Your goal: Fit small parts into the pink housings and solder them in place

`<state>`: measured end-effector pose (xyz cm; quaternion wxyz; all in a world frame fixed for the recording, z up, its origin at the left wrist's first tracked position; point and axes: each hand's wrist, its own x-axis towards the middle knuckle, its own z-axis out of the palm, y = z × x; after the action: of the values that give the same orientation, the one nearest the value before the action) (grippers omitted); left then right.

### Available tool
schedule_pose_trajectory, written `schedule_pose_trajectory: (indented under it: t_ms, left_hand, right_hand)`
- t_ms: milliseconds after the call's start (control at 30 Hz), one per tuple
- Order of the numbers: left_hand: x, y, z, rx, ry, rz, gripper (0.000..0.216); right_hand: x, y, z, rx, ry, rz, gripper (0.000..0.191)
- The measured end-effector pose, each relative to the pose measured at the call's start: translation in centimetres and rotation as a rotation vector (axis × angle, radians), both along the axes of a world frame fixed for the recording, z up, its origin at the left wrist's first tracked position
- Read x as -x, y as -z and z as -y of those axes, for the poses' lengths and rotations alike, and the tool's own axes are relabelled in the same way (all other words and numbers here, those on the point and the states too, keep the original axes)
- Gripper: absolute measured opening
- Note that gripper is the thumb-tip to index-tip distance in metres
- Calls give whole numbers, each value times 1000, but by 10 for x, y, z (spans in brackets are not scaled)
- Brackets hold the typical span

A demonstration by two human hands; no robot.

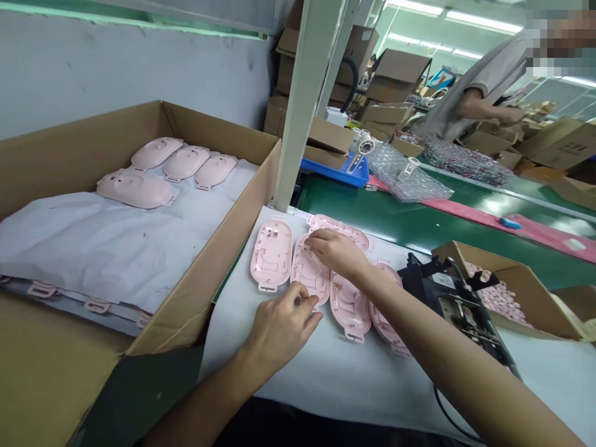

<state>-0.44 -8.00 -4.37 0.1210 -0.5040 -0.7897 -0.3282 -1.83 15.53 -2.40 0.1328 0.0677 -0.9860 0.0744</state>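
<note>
Several pink plastic shells lie inner side up in a row on a white sheet (354,379). My left hand (279,329) pinches the near end of the second shell (308,273), fingers closed on its edge. My right hand (338,251) rests with curled fingers on the far end of the same shell, close to another shell (342,228) behind it. The leftmost shell (271,254) lies untouched beside them. More shells (348,304) lie partly under my right forearm.
A large cardboard box (186,310) at left holds pink shells (139,188) on white foam. A black device (454,298) and a small box of pink parts (500,298) stand at right. A green conveyor (419,223), a white post (302,105) and another person (488,87) are beyond.
</note>
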Motion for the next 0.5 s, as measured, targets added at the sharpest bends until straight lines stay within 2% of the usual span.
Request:
schedule_pose_trajectory:
  t_ms: [200, 333, 500]
  left_hand:
    - [4, 8, 4, -35, 21, 7, 10]
    - [5, 11, 3, -29, 27, 24, 14]
    - [5, 4, 4, 9, 26, 28, 18]
  right_hand:
    - [-6, 4, 2, -54, -110, 17, 25]
    - [-7, -2, -1, -28, -93, -18, 29]
    - [4, -4, -4, -22, -127, 64, 27]
